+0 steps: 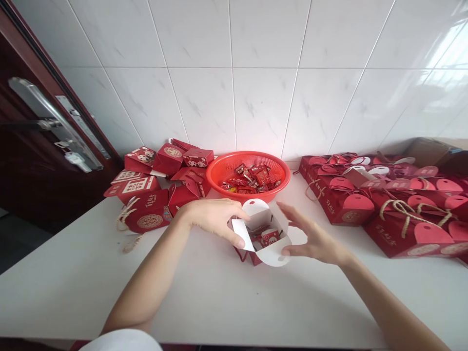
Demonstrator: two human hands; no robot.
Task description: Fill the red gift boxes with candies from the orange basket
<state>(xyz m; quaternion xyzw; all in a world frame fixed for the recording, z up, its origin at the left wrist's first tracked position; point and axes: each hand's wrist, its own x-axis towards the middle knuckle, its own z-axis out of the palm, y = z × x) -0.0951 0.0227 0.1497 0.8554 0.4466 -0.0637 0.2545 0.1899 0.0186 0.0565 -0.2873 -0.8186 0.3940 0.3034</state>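
Note:
A small red gift box (272,256) with white inner flaps stands open on the table in front of me. Red-wrapped sweets (268,237) lie inside it. My left hand (215,222) is at the box's left side, its thumb and fingers closed around the left flap. On the other side, my right hand (314,239) grips the box between thumb and fingers, the thumb on the front flap and the fingers by the back one. A red cord hangs at the box's lower left. Just behind the box is a red plastic basket (215,187) holding more wrapped sweets.
On the white table (219,307), several red boxes (148,209) with rope handles are piled at the left. Rows of red boxes (351,202) fill the right side, with a brown cardboard box (431,151) behind them. A tiled wall (263,107) backs the table; a dark door (32,146) is at left.

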